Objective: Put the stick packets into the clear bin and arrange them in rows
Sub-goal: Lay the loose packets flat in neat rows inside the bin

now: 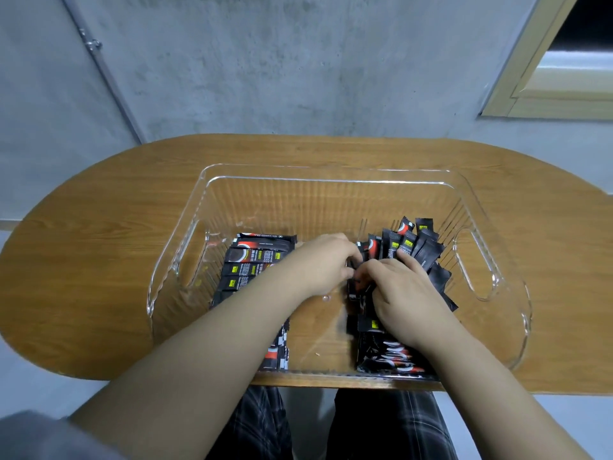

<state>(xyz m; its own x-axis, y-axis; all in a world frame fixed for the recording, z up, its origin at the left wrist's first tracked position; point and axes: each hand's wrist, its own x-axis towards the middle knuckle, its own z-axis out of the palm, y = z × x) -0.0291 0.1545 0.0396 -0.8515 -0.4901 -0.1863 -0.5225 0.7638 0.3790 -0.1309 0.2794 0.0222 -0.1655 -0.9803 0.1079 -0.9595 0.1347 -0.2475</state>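
Both hands inside clear bin (491, 260): left hand (326, 265) and right hand (403, 293) curled closed on stick packets (408, 247)

left hand (323, 263) fingertips buried among stick packets (411, 250) — grip unclear; packet print too blurred to read.

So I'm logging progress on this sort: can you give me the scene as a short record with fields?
surface: wooden table
bin: clear, on table
left row: packets lying flat, stacked
right pile: packets jumbled, some standing
left hand: in bin, fingers at pile's edge
right hand: on pile
loose packets outside bin: none seen
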